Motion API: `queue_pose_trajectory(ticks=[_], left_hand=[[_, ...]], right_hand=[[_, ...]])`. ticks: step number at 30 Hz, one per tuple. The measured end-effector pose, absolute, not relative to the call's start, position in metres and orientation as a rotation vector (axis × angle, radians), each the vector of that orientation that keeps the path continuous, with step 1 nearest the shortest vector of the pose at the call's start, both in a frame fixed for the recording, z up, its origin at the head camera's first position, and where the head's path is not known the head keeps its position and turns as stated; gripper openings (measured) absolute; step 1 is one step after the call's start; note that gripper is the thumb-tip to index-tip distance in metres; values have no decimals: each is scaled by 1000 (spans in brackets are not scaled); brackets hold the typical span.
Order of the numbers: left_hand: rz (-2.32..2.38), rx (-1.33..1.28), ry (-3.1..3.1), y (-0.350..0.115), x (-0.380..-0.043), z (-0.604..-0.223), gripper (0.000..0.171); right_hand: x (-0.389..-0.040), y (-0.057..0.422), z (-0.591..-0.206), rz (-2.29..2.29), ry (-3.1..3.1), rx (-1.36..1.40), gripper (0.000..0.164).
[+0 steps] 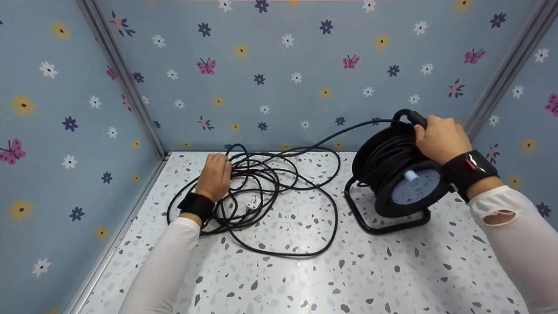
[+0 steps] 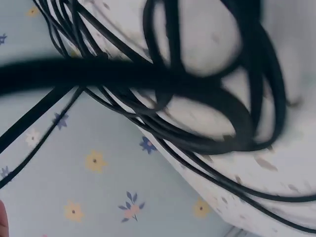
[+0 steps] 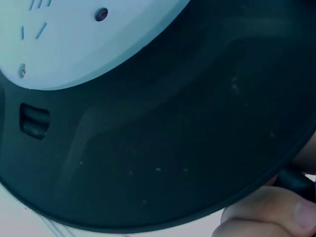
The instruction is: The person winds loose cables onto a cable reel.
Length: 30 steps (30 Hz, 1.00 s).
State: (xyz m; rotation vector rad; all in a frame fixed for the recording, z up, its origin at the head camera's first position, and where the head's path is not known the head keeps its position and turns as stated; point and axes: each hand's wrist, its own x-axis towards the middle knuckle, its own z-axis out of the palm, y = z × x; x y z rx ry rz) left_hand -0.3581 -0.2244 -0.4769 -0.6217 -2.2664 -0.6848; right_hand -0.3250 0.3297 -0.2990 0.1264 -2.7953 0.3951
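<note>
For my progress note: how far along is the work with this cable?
Seemingly done: many turns of cable sit on the reel. In hand: the right hand grips the reel's handle; the left hand is at the loose loops. Probably left to wind: those loops, with the plug among them.

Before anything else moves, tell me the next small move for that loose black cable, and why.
Probably the left hand should gently separate the loose black cable loops: several cross on the speckled white surface, and one strand runs to the round black cable reel, whose black handle the right hand grips.
</note>
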Motion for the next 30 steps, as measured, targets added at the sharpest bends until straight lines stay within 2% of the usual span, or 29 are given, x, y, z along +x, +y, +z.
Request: queue_pose_trajectory(ticks=[5, 10, 16, 18, 21, 25, 30], left_hand=[[-360, -756, -2341, -227, -350, -482, 29], [130, -929, -2285, -205, -340, -485, 32], [439, -1274, -2250, -160, -320, -495, 10], [336, -1365, -2369, -145, -313, -500, 8], [-80, -1347, -2653, -130, -306, -503, 10], [-721, -1099, -2829, -126, -309, -490, 16], [-1084, -861, -2629, -143, -319, -459, 18]], right_hand=[[-321, 331, -298, 402, -2798, 84, 46], [-319, 332, -297, 400, -2816, 85, 47], [-318, 332, -299, 393, -2810, 95, 45], [-319, 332, -300, 390, -2806, 95, 44], [-320, 330, -300, 393, -2805, 96, 44], [-320, 331, -299, 394, -2805, 102, 45], [-319, 334, -299, 421, -2797, 99, 46]])
